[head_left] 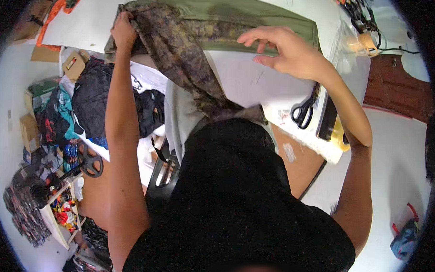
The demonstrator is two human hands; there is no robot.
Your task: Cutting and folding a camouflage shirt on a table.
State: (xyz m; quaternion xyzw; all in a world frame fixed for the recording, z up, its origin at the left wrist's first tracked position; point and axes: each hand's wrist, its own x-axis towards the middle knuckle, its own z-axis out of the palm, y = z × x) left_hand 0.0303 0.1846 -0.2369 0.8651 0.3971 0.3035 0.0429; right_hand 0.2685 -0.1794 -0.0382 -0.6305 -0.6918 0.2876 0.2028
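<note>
A camouflage garment (175, 48) lies across the far side of the white table, with one long tube-shaped part running down toward my body. Beneath and beyond it spreads a smooth olive-green cloth (260, 15). At the garment's upper left corner, my left hand (123, 33) is closed on the fabric edge; its fingertips are partly hidden. My right hand (290, 52) hovers over the right part of the green cloth and the bare table, fingers apart and curved, holding nothing. Black-handled scissors (302, 113) lie nearer to me, below the right hand.
Beside the scissors are a dark flat object (327, 120) and something yellow (338, 135). Dark clothing (92, 95) is heaped left of the table, near a black wheel-like handle (91, 161). Cables and tools (358, 14) sit at the far right. A blue bag (404, 242) rests low right.
</note>
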